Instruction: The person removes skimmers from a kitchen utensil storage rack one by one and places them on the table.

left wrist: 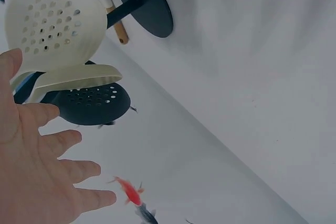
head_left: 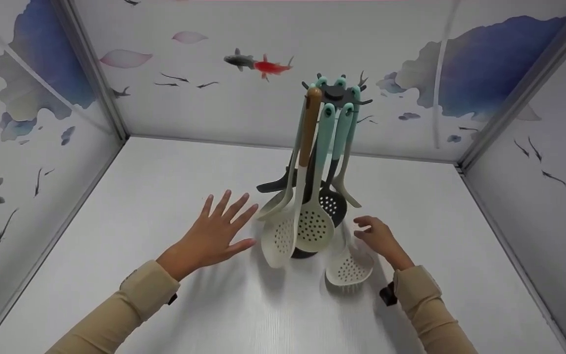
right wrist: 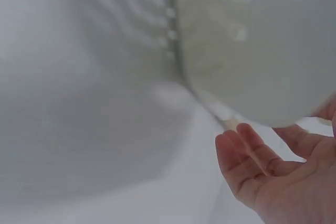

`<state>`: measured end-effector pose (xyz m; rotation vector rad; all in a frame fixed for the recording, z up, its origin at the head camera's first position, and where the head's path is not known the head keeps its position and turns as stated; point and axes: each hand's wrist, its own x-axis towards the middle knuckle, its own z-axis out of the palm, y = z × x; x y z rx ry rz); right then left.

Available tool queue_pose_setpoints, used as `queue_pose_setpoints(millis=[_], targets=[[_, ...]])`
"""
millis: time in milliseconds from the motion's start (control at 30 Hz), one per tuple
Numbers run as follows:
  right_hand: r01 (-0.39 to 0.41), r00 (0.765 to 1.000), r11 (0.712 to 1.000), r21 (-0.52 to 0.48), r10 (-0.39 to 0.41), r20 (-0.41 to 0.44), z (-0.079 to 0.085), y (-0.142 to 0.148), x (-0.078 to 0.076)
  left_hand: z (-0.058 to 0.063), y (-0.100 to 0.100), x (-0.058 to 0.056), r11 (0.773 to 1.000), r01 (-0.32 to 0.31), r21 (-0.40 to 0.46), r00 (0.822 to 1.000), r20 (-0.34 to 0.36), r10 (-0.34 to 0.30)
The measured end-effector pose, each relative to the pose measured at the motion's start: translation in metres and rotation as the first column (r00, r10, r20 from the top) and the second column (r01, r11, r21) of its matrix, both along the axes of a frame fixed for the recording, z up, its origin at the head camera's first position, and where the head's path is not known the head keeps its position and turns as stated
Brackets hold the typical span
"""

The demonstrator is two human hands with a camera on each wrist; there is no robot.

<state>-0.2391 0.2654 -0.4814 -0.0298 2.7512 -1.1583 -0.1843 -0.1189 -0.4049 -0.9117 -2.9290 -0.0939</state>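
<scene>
Mint-handled and brown-handled kitchen utensils hang round a dark rack [head_left: 334,92]. A cream skimmer [head_left: 314,228], a white slotted utensil [head_left: 277,241] and a black skimmer [head_left: 332,204] are among them. To their left my left hand [head_left: 209,241] spreads its fingers, palm toward the utensils, holding nothing. A white pasta server [head_left: 349,269] with teeth sits low at the right front; its handle is partly hidden. Just beside its handle, my right hand [head_left: 380,241] has loosely bent fingers, apart from it in the head view. In the right wrist view its bowl [right wrist: 257,51] covers part of the hand.
A white table [head_left: 180,167] lies inside patterned walls [head_left: 189,108] painted with fish and petals. Metal posts [head_left: 99,73] stand at the corners. The rack's round dark base [left wrist: 149,11] shows in the left wrist view.
</scene>
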Motion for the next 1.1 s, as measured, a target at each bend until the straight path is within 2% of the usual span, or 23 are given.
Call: queue_pose_setpoints(millis=[100,267,400,500,600,700,800,867,933,1000,1033,1100], targets=[[0.054,0.989,0.998,-0.037,-0.059,-0.136,0.019,-0.005,0.002,0.001,0.003,-0.001,1.000,0.007,0.009,1.000,0.000,-0.007],[0.122,0.923,0.973,-0.194,-0.183,-0.339,0.049,-0.026,0.008,0.001,0.003,-0.001,1.000,0.007,0.016,1.000,-0.003,-0.007],[0.067,0.881,0.960,-0.271,-0.185,-0.435,0.069,-0.042,0.014,0.001,0.005,-0.002,1.000,0.011,0.025,1.000,-0.003,-0.011],[-0.039,0.874,0.943,-0.331,-0.128,-0.468,0.082,-0.053,0.015,0.003,0.007,-0.002,0.999,0.016,0.029,1.000,-0.006,-0.016],[-0.148,0.893,0.901,-0.409,-0.056,-0.447,0.093,-0.063,0.010,0.007,0.013,-0.001,0.999,0.029,0.038,0.999,-0.013,-0.029],[-0.220,0.924,0.847,-0.484,0.022,-0.382,0.106,-0.070,-0.001,0.013,0.019,0.001,0.998,0.043,0.046,0.999,-0.034,-0.041],[-0.246,0.949,0.830,-0.501,0.100,-0.301,0.115,-0.073,-0.015,0.019,0.028,0.004,0.996,0.066,0.064,0.995,-0.075,-0.062],[-0.265,0.957,0.828,-0.494,0.161,-0.242,0.118,-0.072,-0.026,0.024,0.034,0.007,0.993,0.087,0.082,0.990,-0.115,-0.078],[-0.293,0.956,0.813,-0.504,0.230,-0.184,0.120,-0.070,-0.035,0.031,0.042,0.010,0.984,0.124,0.125,0.978,-0.180,-0.101],[-0.330,0.941,0.758,-0.562,0.315,-0.128,0.120,-0.067,-0.043,0.038,0.052,0.015,0.964,0.182,0.195,0.960,-0.246,-0.132],[-0.342,0.931,0.733,-0.587,0.351,-0.103,0.120,-0.066,-0.046,0.041,0.057,0.017,0.947,0.217,0.236,0.951,-0.269,-0.151],[-0.366,0.905,0.681,-0.634,0.419,-0.072,0.121,-0.066,-0.050,0.045,0.069,0.021,0.898,0.293,0.328,0.935,-0.296,-0.197]])
